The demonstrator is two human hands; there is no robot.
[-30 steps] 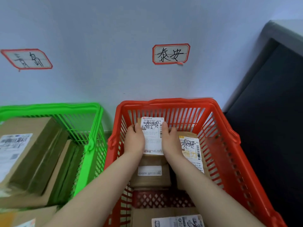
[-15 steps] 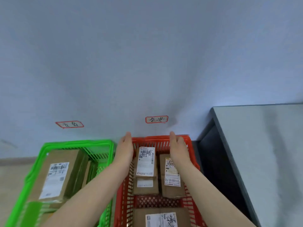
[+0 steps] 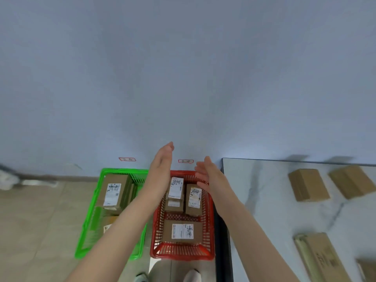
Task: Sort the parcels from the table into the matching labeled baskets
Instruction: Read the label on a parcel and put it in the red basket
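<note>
Head view, looking down. The left hand point(image 3: 162, 161) and the right hand point(image 3: 209, 176) are hovering above the far end of the red basket point(image 3: 183, 255). Their palms are facing one another, with the fingers loosely spread and holding nothing.

Three labelled parcels are lying inside the red basket: the far-left parcel point(image 3: 176, 188), which is resting on another box, the far-right parcel point(image 3: 194, 200) just beside it, and the near parcel point(image 3: 183, 231).

The green basket point(image 3: 114, 170) is standing on the floor just to the left of the red basket and is holding a large labelled box point(image 3: 113, 192).

A red-framed wall label point(image 3: 185, 161) is hanging above the red basket; its writing is too blurred to read.

To the right, the worktop point(image 3: 264, 200) is carrying plain brown parcels: the first brown parcel point(image 3: 308, 185), the second brown parcel point(image 3: 353, 181) and the long brown parcel point(image 3: 323, 259).
</note>
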